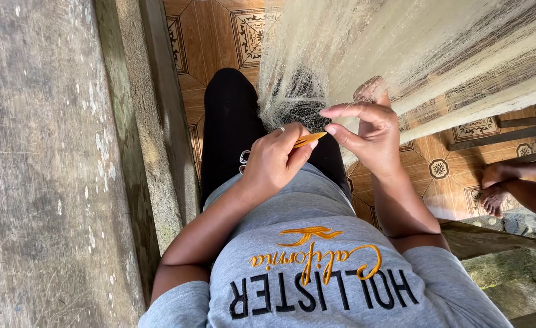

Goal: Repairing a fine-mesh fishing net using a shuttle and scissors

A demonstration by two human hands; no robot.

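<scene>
A fine pale fishing net [353,42] hangs from the upper right down over my lap. My left hand [272,159] is shut on a thin orange netting needle [309,139], whose tip points right toward the other hand. My right hand [370,135] pinches the net's mesh between thumb and forefinger, right at the needle's tip. Both hands meet above my black trouser legs [231,121] and my grey shirt [316,243].
A weathered wooden plank [43,164] runs along the left side, with a narrower beam [158,121] beside it. Brown patterned floor tiles [210,36] lie below. Another person's bare feet [498,188] rest on the floor at the right edge.
</scene>
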